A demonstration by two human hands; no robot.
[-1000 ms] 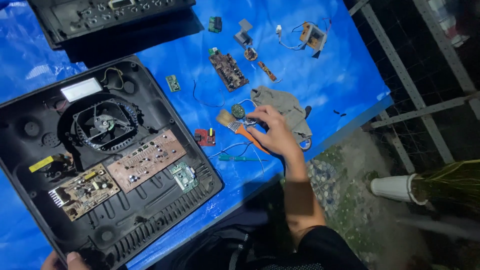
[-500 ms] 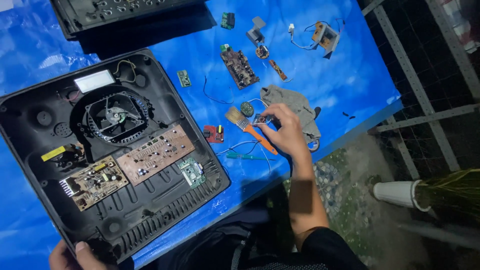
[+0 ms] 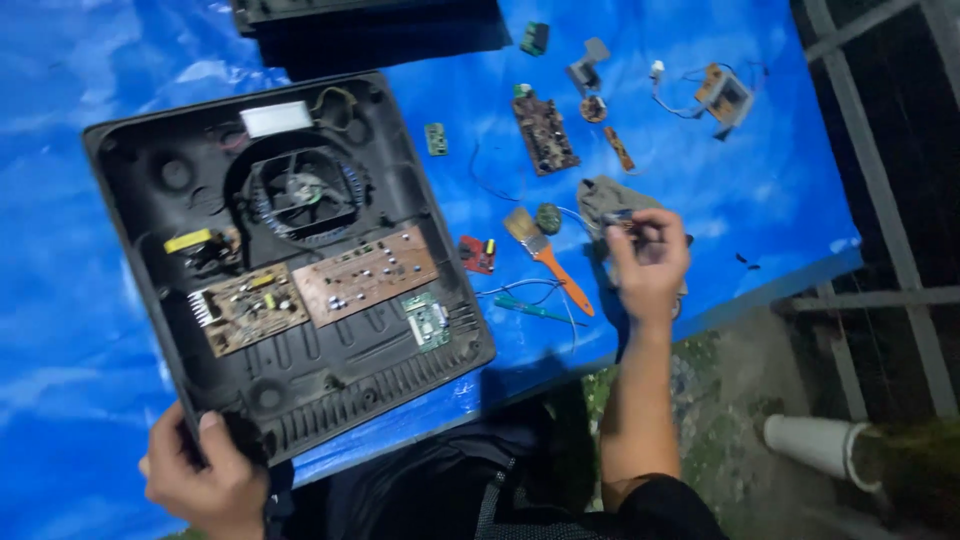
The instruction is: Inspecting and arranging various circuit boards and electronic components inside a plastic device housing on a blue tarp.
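Note:
An open black appliance casing (image 3: 140, 200) lies on a blue tarp (image 3: 60, 300), showing a fan (image 3: 300, 190), a brown circuit board (image 3: 365, 275), a second board (image 3: 245, 305) and a small green board (image 3: 428, 320). My left hand (image 3: 205, 475) grips the casing's near corner. My right hand (image 3: 650, 260) hovers over a grey cloth (image 3: 600, 198), fingers pinched on a small dark part I cannot identify. An orange-handled brush (image 3: 545, 255) and a green screwdriver (image 3: 530, 308) lie just left of that hand.
Loose parts are scattered on the far tarp: a dark circuit board (image 3: 545, 130), a small red part (image 3: 477, 254), a wired orange module (image 3: 725, 95). Another black casing (image 3: 370, 25) lies at the back. A metal fence (image 3: 880, 298) and a white pot (image 3: 815, 445) are on the right.
My right hand has lifted off the table beside the brush and now holds a small part over the cloth. The view has shifted, bringing my left hand on the casing corner into sight.

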